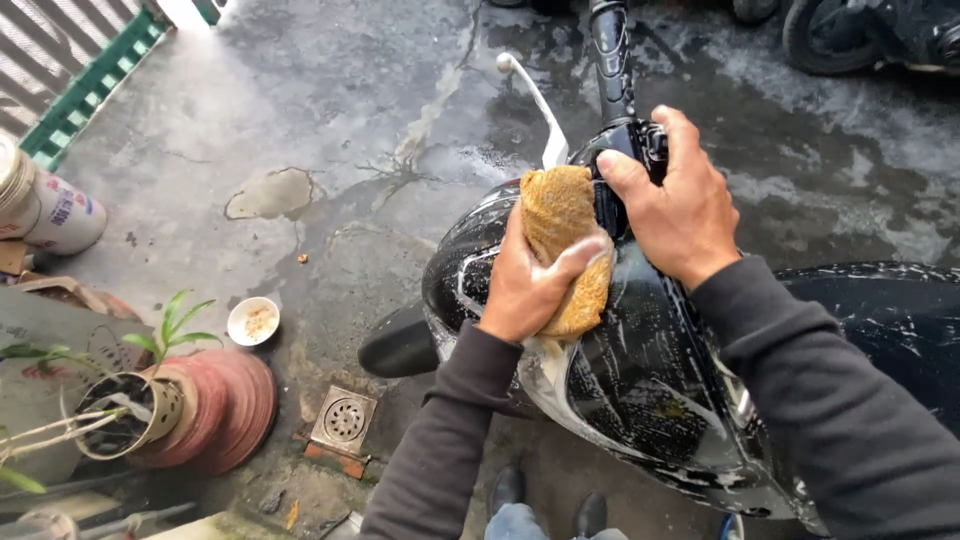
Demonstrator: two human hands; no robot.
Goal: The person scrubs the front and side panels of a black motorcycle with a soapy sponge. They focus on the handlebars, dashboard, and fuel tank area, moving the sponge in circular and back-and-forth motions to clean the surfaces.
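Wet concrete yard, soapy black scooter [640, 400] getting a scrub.

Nearest in, the person's left hand [525, 285] has its fingers wrapped tight round a tan sponge [562, 240], pressed flat on the scooter's front panel; the sponge's long axis runs up past the fingertips toward the handlebar. Just beside it, touching the sponge's far edge, the right hand [675, 205] is clenched on the handlebar housing. Further off to the left: a floor drain [344, 420], a potted plant [135, 400], a small bowl [253, 320].
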